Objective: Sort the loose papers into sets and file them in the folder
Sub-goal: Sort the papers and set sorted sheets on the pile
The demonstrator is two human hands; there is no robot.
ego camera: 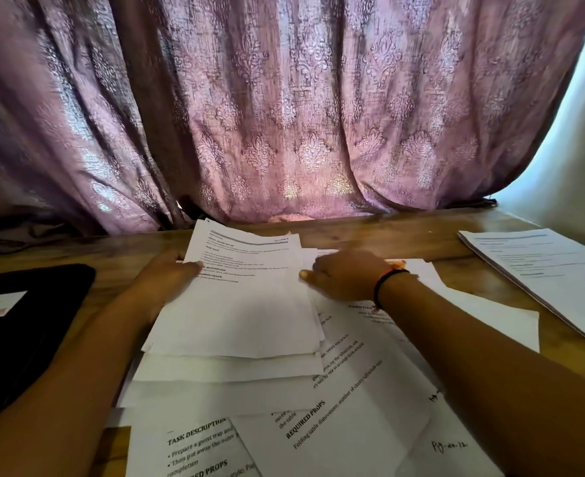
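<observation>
Head view: left hand (167, 280) pinches the paper stack (239, 304); right hand (342, 277) lies flat, holding nothing. Loose sheets (353, 390) underneath could slide, mixing sets.

Two bare forearms in view, no sleeves visible on either up to the frame edge. Left hand (167, 277): nothing worn, no rings, no watch, wrist bare. Right hand (339, 275): thumbnail short and pale, no rings visible. Right wrist carries a thin black cord band (385, 287) wrapped snug around it, with an orange-red thread or bead section on the far side at the top of the wrist; a short loose end of the cord hangs off the near side. Can't tell whether it is one band or two worn together. No gloves, no markings, nothing else on either arm.
</observation>
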